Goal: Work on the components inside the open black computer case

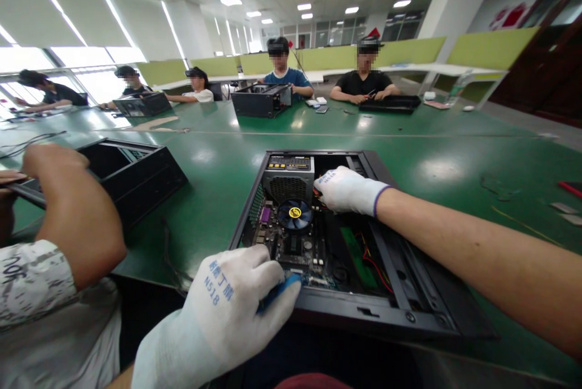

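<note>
An open black computer case (334, 302) lies on its side in front of me. Inside sit a power supply (288, 186), a motherboard (295, 249) and a round cooling fan (295, 214) with a yellow centre. My left hand (236, 292), in a white glove with blue coating inside, is closed round the case's near left edge. My right hand (345, 189), gloved too, reaches into the case just right of the power supply. Its fingers are bent together at some orange and yellow wires (317, 192); the fingertips are partly hidden. Red and yellow wires (375, 265) run beside a green strip (357, 256).
At my left, a co-worker's arm (77, 213) rests over another black case (136, 183). Across the green table (218, 159), several people sit at work, one behind a case (261, 100), another with a black panel (390, 104). Dark cables (170, 249) lie left of my case.
</note>
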A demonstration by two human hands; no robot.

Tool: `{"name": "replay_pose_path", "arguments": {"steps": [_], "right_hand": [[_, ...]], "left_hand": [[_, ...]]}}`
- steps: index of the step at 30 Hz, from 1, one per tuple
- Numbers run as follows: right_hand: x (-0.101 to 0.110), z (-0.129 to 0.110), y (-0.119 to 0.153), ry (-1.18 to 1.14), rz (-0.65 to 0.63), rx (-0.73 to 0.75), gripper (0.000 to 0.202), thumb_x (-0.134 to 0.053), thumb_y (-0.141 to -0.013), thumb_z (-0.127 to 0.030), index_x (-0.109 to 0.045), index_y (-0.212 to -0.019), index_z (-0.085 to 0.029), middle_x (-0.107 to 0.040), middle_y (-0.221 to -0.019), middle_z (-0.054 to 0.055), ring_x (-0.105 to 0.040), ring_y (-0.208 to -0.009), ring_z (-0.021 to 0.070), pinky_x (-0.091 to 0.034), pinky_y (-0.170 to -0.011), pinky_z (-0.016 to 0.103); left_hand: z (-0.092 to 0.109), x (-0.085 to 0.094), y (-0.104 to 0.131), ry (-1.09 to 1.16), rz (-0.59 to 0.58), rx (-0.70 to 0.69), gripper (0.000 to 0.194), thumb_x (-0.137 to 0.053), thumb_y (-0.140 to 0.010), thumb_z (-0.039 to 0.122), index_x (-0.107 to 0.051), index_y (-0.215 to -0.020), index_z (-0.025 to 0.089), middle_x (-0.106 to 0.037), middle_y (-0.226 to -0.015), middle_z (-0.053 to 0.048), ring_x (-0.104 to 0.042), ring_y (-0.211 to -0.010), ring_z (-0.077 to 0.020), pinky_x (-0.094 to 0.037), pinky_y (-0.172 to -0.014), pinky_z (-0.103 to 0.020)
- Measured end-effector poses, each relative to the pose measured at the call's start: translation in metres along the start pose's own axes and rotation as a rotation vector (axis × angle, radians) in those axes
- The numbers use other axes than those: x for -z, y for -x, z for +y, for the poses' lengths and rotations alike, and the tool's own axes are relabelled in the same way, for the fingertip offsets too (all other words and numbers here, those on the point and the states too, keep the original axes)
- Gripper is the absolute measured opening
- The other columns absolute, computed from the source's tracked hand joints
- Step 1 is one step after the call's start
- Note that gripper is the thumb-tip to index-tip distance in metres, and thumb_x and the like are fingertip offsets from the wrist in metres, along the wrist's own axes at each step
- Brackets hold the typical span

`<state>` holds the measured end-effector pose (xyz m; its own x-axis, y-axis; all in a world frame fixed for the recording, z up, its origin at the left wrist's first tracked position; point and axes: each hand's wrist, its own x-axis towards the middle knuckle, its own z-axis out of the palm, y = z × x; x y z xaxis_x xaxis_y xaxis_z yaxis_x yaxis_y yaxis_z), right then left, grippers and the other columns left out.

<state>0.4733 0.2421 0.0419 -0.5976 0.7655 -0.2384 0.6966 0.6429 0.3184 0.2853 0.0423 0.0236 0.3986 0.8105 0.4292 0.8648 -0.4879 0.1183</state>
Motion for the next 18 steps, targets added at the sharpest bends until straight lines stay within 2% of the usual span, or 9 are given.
{"name": "replay_pose_path", "arguments": {"steps": [4,7,10,18], "right_hand": [[0.002,-0.003,-0.005,0.067,0.017,-0.037,0.021,-0.059,-0.086,-0.020,-0.077,-0.097,-0.017,-0.076,-0.104,0.016,-0.071,-0.100,0.0301,-0.049,-0.079,0.040],[0.006,-0.002,-0.010,0.097,0.025,-0.095,0.021,-0.061,-0.086,-0.027,-0.077,-0.094,-0.016,-0.075,-0.101,0.019,-0.069,-0.100,0.0336,-0.048,-0.080,0.044],[0.009,0.000,-0.010,0.130,0.036,-0.144,0.029,-0.060,-0.089,-0.037,-0.078,-0.094,-0.015,-0.075,-0.098,0.020,-0.068,-0.099,0.0345,-0.047,-0.079,0.044],[0.002,-0.005,0.004,0.148,0.163,-0.048,0.034,-0.059,-0.088,-0.046,-0.077,-0.091,-0.017,-0.074,-0.097,0.017,-0.063,-0.100,0.0329,-0.043,-0.081,0.043]], "left_hand": [[0.001,0.000,0.000,0.003,-0.001,0.009,0.031,-0.058,-0.093,0.035,-0.054,-0.064,0.024,-0.054,-0.063,0.002,-0.053,-0.055,-0.0148,-0.028,-0.054,-0.032],[0.001,0.000,0.001,-0.003,0.006,0.015,0.031,-0.057,-0.093,0.036,-0.055,-0.064,0.024,-0.053,-0.063,0.002,-0.052,-0.054,-0.0148,-0.028,-0.054,-0.032],[0.001,-0.001,0.002,0.002,0.002,0.020,0.031,-0.057,-0.093,0.035,-0.056,-0.065,0.024,-0.054,-0.063,0.002,-0.052,-0.055,-0.0147,-0.028,-0.055,-0.032],[0.000,-0.001,0.001,0.006,0.000,0.012,0.032,-0.057,-0.093,0.036,-0.056,-0.064,0.024,-0.053,-0.063,0.002,-0.053,-0.055,-0.0145,-0.029,-0.055,-0.031]]}}
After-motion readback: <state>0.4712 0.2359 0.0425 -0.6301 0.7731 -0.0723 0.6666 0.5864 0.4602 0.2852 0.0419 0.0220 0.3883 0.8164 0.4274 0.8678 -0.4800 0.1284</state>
